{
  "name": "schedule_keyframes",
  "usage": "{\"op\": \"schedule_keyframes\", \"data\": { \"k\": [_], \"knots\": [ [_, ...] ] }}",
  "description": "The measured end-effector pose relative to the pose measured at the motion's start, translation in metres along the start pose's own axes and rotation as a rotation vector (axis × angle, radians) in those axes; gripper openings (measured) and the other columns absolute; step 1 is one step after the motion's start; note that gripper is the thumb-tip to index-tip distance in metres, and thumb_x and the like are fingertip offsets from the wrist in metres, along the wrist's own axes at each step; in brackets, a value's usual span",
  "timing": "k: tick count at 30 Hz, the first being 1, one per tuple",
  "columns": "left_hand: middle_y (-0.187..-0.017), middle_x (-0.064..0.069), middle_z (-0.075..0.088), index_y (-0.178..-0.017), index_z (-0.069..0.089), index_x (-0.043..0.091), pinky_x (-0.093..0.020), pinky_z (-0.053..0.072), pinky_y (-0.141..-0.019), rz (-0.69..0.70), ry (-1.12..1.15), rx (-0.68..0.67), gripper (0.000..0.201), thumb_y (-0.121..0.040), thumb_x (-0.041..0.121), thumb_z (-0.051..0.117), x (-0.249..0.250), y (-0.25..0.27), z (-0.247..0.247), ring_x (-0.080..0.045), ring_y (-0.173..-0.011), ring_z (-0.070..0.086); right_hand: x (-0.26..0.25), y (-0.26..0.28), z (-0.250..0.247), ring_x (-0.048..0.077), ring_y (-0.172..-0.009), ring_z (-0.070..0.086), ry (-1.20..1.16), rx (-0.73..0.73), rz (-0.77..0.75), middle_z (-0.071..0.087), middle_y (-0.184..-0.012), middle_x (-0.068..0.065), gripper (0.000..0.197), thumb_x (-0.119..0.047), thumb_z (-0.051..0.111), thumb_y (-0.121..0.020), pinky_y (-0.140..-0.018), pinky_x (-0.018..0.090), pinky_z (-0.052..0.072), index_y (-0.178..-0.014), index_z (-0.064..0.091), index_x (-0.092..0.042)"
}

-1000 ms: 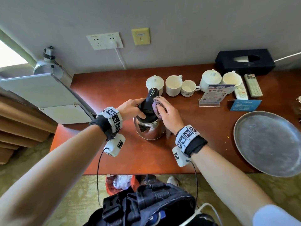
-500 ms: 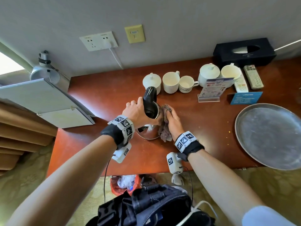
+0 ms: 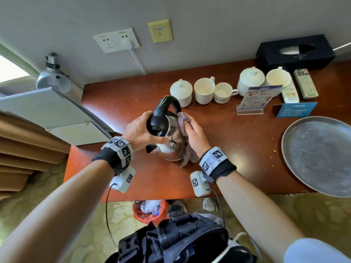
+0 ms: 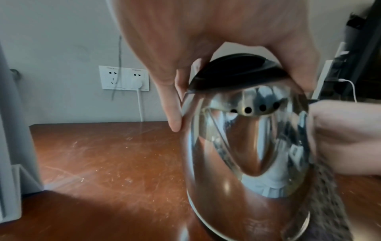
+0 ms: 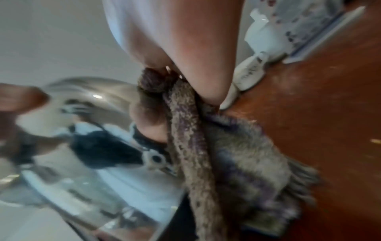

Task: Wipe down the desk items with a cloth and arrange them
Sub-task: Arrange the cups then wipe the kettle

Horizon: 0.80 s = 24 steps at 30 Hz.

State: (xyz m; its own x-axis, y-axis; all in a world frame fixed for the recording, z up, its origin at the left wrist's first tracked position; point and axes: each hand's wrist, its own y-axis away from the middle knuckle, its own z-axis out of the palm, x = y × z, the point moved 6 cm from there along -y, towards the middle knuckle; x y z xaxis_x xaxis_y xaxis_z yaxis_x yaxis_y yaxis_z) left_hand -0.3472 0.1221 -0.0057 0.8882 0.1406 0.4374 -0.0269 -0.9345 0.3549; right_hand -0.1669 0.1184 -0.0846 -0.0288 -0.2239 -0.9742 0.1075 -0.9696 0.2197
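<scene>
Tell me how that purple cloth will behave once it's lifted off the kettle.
Probably floppy: the cloth hangs limp below the right hand, folding against the kettle. Likely light. Its nubby pile and frayed fringe suggest it grips rather than slides.

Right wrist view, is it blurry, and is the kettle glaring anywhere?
Right wrist view: motion-smeared, cloth and kettle soft. Left wrist view: the kettle's steel mirrors the room, hand blurred. Head view: sharp, wide-angle bending at the desk edges.
</scene>
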Motion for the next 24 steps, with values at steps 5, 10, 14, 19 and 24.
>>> {"op": "schedule_keyframes", "data": {
  "k": [5, 10, 14, 19, 24],
  "knots": [
    [-0.125, -0.002, 0.059, -0.146, 0.039, 0.026, -0.031, 0.042, -0.091, 0.063, -0.077, -0.058, 0.115, -0.048, 0.068, 0.084, 0.011, -0.012, 0.006, -0.024, -0.109, 0.056, 0.044, -0.01, -0.022, 0.019, -0.122, 0.057, -0.024, 0.11, 0.246, 0.064, -0.129, 0.002, 0.032, -0.025, 0.044, -0.106, -0.111, 0.04, 0.041, -0.134, 0.058, -0.02],
    [-0.119, -0.002, 0.06, -0.144, 0.042, 0.027, -0.032, 0.046, -0.09, 0.092, -0.12, -0.066, 0.116, -0.044, 0.073, 0.08, 0.022, -0.02, 0.012, -0.022, -0.104, 0.056, 0.006, -0.01, -0.016, 0.011, -0.121, 0.059, -0.083, 0.117, 0.062, 0.066, -0.127, -0.001, 0.031, -0.017, 0.047, -0.103, -0.108, 0.03, 0.043, -0.13, 0.062, -0.017],
    [-0.119, -0.002, 0.06, -0.144, 0.043, 0.026, -0.034, 0.047, -0.092, 0.09, -0.138, -0.058, 0.105, -0.055, 0.059, 0.089, 0.025, -0.023, 0.014, -0.022, -0.106, 0.055, -0.017, -0.001, -0.005, 0.007, -0.123, 0.057, -0.057, 0.071, -0.044, 0.065, -0.13, -0.005, 0.028, -0.022, 0.049, -0.102, -0.109, 0.028, 0.042, -0.125, 0.064, -0.029],
    [-0.122, 0.0, 0.058, -0.144, 0.04, 0.029, -0.038, 0.046, -0.096, 0.131, -0.203, -0.078, 0.11, -0.051, 0.064, 0.087, 0.029, -0.016, 0.021, -0.023, -0.112, 0.052, 0.006, 0.017, -0.014, 0.002, -0.128, 0.05, -0.054, 0.137, -0.031, 0.058, -0.135, -0.01, 0.034, -0.024, 0.044, -0.106, -0.108, 0.015, 0.037, -0.138, 0.055, -0.024],
    [-0.122, 0.0, 0.054, -0.145, 0.036, 0.032, -0.04, 0.046, -0.096, 0.131, -0.261, -0.099, 0.112, -0.051, 0.066, 0.086, 0.033, -0.012, 0.027, -0.024, -0.115, 0.047, 0.052, 0.018, -0.022, 0.017, -0.127, 0.054, -0.075, 0.27, 0.187, 0.06, -0.136, -0.004, 0.038, -0.034, 0.044, -0.103, -0.114, 0.042, 0.039, -0.139, 0.055, -0.024]
  ]
}}
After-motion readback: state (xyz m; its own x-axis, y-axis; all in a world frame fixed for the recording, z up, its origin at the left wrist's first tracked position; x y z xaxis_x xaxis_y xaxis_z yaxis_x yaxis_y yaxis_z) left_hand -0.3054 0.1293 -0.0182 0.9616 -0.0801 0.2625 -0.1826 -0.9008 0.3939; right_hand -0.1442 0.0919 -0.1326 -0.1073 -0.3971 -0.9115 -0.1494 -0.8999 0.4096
